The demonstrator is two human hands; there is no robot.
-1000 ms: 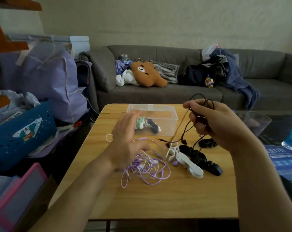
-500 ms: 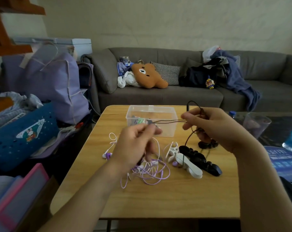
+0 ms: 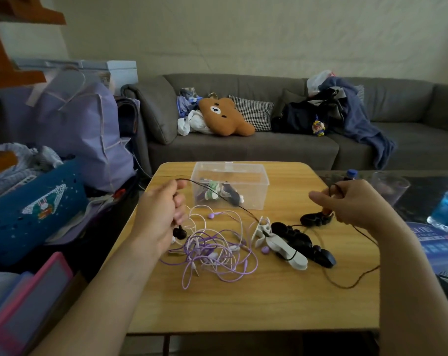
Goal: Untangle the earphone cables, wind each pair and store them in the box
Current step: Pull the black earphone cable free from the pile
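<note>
— Holding the dark earphone cable in both hands, we have them well apart above the wooden table.

— Our left hand is curled round one end, a black earbud hanging below it; our right hand pinches a loop of the same cable.

— The purple and white earphones lie tangled between our arms. The clear box sits behind them, already holding wound pairs, with a white winder and a black winder beside the tangle.
</note>
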